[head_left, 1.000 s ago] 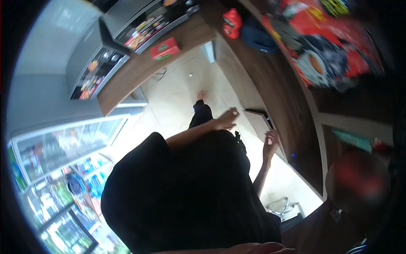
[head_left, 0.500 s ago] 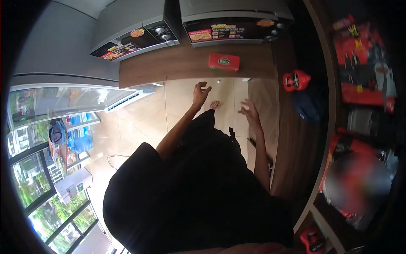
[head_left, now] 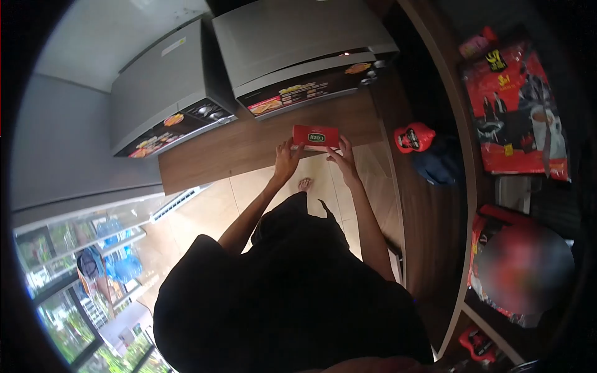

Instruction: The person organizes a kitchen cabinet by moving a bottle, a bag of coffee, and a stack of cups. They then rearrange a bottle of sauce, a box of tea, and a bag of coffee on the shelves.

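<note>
A small red carton point(head_left: 316, 137) with a green "Cozy" label lies near the front edge of the wooden counter. At its left end is my left hand point(head_left: 287, 160), thumb and fingers closed against the side. My right hand point(head_left: 344, 160) grips the opposite end, with its thumb below the front corner. The carton seems to rest on the counter still; whether it is lifted at all is hard to tell.
Two grey countertop ovens, one on the left point(head_left: 168, 93) and one on the right point(head_left: 305, 56), stand behind the carton. A red bottle-like item point(head_left: 415, 137) and a dark blue cap-like thing point(head_left: 438, 160) sit on the right-hand counter. Red packages point(head_left: 513, 112) fill the shelf beyond.
Both hands have moved forward from above the floor to the carton and closed on its two ends. The camera view has tilted, showing more of the oven tops.
</note>
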Motion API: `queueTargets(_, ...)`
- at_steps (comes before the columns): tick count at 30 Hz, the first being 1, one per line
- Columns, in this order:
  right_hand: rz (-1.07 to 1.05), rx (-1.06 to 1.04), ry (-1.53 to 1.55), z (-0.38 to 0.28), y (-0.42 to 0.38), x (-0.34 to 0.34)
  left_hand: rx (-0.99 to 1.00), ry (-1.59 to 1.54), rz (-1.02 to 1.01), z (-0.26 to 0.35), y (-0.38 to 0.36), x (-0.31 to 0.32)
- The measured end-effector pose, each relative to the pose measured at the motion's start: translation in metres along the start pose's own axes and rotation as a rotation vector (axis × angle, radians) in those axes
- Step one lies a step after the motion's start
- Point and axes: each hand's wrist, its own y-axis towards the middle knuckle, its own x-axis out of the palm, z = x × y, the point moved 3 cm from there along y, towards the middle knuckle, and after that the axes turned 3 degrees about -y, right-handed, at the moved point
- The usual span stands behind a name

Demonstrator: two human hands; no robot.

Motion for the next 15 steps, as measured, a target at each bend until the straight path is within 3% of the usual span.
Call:
queueTargets(1,0.1,-0.059,0.005,0.0,-0.008,-0.01,0.087,0.048,0.067,0.021,-0.009,0.004)
queueTargets(5,0.313,-0.2,0.156,-0.003,-0.066,-0.067,0.132,-0.058,-0.169,0.068,-0.034,0.04)
queueTargets(8,0.543,-0.242,0.129,0.006,-0.126,-0.109,0.01,-0.297,-0.46,0.096,-0.059,0.079)
queueTargets(14,0.964,-0.285,0.155,0.024,-0.297,-0.166,0.212,-0.303,-0.974,0.137,-0.128,0.158)
queueTargets(15,1.016,-0.293,0.148,0.032,-0.333,-0.171,0.176,-0.366,-1.071,0.145,-0.146,0.171)
